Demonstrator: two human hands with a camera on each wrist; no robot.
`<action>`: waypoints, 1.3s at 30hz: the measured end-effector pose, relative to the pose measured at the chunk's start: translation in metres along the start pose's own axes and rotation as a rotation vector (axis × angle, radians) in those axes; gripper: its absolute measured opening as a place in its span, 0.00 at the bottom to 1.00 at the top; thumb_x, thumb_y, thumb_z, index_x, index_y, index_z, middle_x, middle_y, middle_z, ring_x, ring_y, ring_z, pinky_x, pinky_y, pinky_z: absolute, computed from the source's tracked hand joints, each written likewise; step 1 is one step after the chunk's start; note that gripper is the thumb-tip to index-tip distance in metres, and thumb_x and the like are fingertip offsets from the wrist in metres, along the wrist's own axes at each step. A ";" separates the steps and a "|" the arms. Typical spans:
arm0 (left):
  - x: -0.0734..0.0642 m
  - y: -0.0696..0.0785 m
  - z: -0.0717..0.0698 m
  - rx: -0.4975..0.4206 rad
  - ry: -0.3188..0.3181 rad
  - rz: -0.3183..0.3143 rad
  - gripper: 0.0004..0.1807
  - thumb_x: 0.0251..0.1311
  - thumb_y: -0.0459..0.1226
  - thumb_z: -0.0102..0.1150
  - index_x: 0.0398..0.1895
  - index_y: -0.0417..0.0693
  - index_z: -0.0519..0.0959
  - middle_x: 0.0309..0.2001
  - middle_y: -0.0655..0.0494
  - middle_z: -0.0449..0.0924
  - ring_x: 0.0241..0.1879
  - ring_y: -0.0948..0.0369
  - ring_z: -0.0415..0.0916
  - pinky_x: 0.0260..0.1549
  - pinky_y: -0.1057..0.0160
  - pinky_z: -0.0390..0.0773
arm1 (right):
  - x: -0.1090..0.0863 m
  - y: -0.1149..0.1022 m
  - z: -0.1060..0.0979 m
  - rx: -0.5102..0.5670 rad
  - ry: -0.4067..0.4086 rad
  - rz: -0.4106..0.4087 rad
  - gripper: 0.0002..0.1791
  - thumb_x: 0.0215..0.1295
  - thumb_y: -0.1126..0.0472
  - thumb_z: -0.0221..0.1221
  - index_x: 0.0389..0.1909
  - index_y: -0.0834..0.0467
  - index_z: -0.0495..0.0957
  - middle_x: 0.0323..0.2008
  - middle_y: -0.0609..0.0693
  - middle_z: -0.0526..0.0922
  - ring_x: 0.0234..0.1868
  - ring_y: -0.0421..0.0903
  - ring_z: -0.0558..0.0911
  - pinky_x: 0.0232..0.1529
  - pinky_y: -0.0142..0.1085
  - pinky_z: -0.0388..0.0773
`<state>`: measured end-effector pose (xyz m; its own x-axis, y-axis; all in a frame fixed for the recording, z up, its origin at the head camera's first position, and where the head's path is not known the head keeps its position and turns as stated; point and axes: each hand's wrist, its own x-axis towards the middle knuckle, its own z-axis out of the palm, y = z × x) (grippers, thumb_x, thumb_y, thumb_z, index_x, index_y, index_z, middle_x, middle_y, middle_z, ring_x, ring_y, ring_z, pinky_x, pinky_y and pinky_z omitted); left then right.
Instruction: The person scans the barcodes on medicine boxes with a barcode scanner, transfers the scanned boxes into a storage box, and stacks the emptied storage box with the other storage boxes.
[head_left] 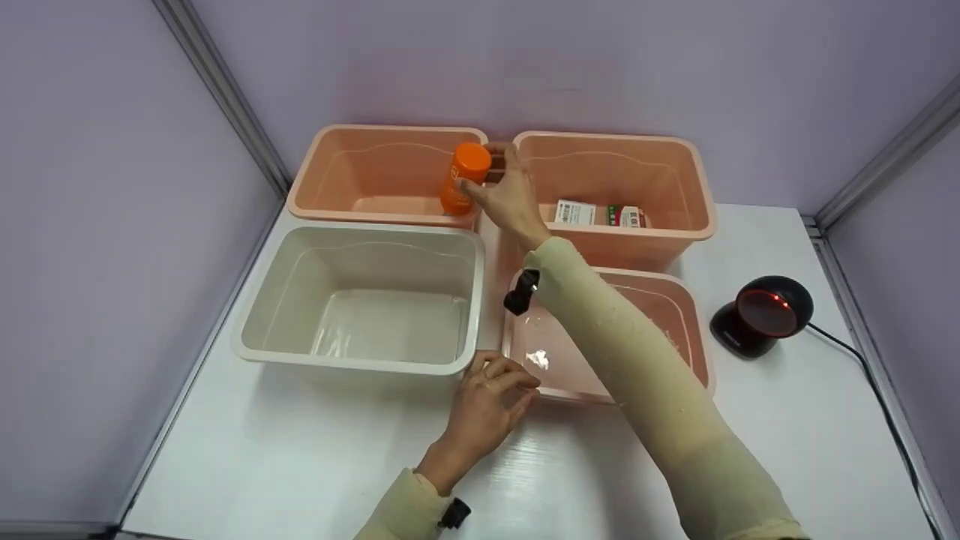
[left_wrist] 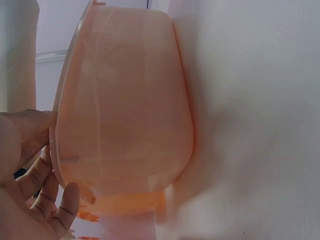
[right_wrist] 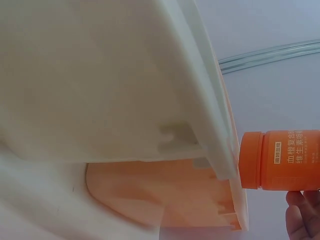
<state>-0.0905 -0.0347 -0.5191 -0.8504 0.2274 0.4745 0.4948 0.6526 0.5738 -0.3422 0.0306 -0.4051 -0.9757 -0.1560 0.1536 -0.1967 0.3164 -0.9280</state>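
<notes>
An orange lidded bottle (head_left: 463, 184) with white printing is held by my right hand (head_left: 512, 196) at the right end of the back left pink bin (head_left: 382, 217). In the right wrist view the bottle (right_wrist: 290, 160) shows beyond the bin rims, with fingertips (right_wrist: 296, 210) against its side. My left hand (head_left: 486, 409) is beside the front left corner of the front right pink bin (head_left: 574, 395). The left wrist view shows its loosely bent fingers (left_wrist: 42, 172) at that bin's rim; how firmly they touch cannot be told.
A white bin (head_left: 360, 364) stands front left. The back right pink bin (head_left: 622, 234) contains small boxes, including a white box (head_left: 575, 212) and a green-and-red box (head_left: 625, 217). A black scanner (head_left: 765, 311) with a red glow and cable stands right. Panel walls surround the white table (head_left: 300, 450).
</notes>
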 end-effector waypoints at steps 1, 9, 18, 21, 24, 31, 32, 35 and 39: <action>0.000 0.000 0.000 0.001 -0.003 -0.002 0.04 0.57 0.42 0.72 0.36 0.58 0.87 0.39 0.66 0.82 0.50 0.62 0.72 0.51 0.58 0.74 | 0.000 0.001 0.001 -0.002 -0.003 0.000 0.37 0.58 0.54 0.71 0.65 0.51 0.64 0.58 0.52 0.77 0.57 0.45 0.79 0.63 0.37 0.76; -0.002 0.001 -0.004 -0.001 -0.016 -0.031 0.05 0.57 0.41 0.72 0.36 0.58 0.87 0.39 0.66 0.82 0.51 0.63 0.71 0.51 0.57 0.74 | -0.002 0.005 0.011 -0.043 -0.029 -0.001 0.37 0.60 0.57 0.70 0.66 0.52 0.62 0.59 0.53 0.76 0.58 0.48 0.79 0.61 0.37 0.77; -0.003 -0.001 -0.003 -0.002 0.004 -0.009 0.03 0.58 0.41 0.71 0.36 0.58 0.87 0.38 0.66 0.82 0.50 0.63 0.71 0.50 0.58 0.74 | -0.007 0.003 0.016 -0.052 -0.072 -0.015 0.35 0.60 0.57 0.70 0.66 0.50 0.64 0.59 0.52 0.76 0.58 0.47 0.79 0.59 0.36 0.79; -0.003 -0.001 -0.004 -0.004 0.000 -0.016 0.04 0.58 0.42 0.71 0.36 0.58 0.88 0.38 0.66 0.83 0.50 0.63 0.72 0.50 0.58 0.74 | -0.007 0.003 0.016 -0.042 -0.083 -0.027 0.35 0.61 0.57 0.69 0.66 0.51 0.64 0.60 0.53 0.76 0.59 0.49 0.79 0.59 0.36 0.78; -0.003 -0.001 -0.004 -0.011 -0.006 -0.028 0.04 0.58 0.42 0.71 0.36 0.58 0.88 0.38 0.66 0.83 0.51 0.63 0.72 0.51 0.58 0.73 | -0.006 0.005 0.016 -0.044 -0.087 -0.029 0.35 0.61 0.57 0.69 0.67 0.51 0.65 0.60 0.54 0.76 0.60 0.51 0.78 0.60 0.37 0.78; -0.003 0.000 -0.006 -0.006 -0.016 -0.047 0.04 0.57 0.42 0.72 0.35 0.58 0.88 0.38 0.66 0.83 0.51 0.63 0.72 0.52 0.57 0.74 | -0.007 0.007 0.016 -0.059 -0.078 -0.030 0.33 0.61 0.58 0.69 0.65 0.53 0.66 0.54 0.55 0.78 0.54 0.51 0.81 0.56 0.37 0.79; -0.003 0.000 -0.006 -0.004 -0.016 -0.048 0.04 0.57 0.42 0.72 0.35 0.58 0.88 0.38 0.67 0.83 0.51 0.63 0.72 0.52 0.57 0.74 | -0.007 0.008 0.016 -0.064 -0.079 -0.030 0.33 0.61 0.58 0.69 0.65 0.53 0.66 0.53 0.56 0.78 0.52 0.50 0.81 0.56 0.37 0.79; -0.002 0.000 -0.005 -0.001 -0.014 -0.048 0.04 0.57 0.42 0.72 0.35 0.58 0.88 0.38 0.67 0.83 0.50 0.63 0.72 0.52 0.57 0.74 | -0.006 0.010 0.016 -0.079 -0.084 -0.020 0.32 0.61 0.58 0.69 0.64 0.54 0.66 0.50 0.59 0.79 0.46 0.47 0.81 0.53 0.35 0.80; -0.002 0.000 -0.005 -0.001 -0.007 -0.042 0.04 0.56 0.41 0.72 0.35 0.58 0.88 0.38 0.67 0.83 0.50 0.63 0.72 0.52 0.57 0.74 | -0.007 0.013 0.015 -0.085 -0.101 0.000 0.31 0.61 0.59 0.69 0.62 0.55 0.67 0.49 0.60 0.79 0.46 0.46 0.81 0.54 0.34 0.80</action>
<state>-0.0876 -0.0385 -0.5171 -0.8717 0.2053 0.4450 0.4588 0.6612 0.5936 -0.3368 0.0215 -0.4237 -0.9618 -0.2484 0.1147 -0.2085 0.3939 -0.8952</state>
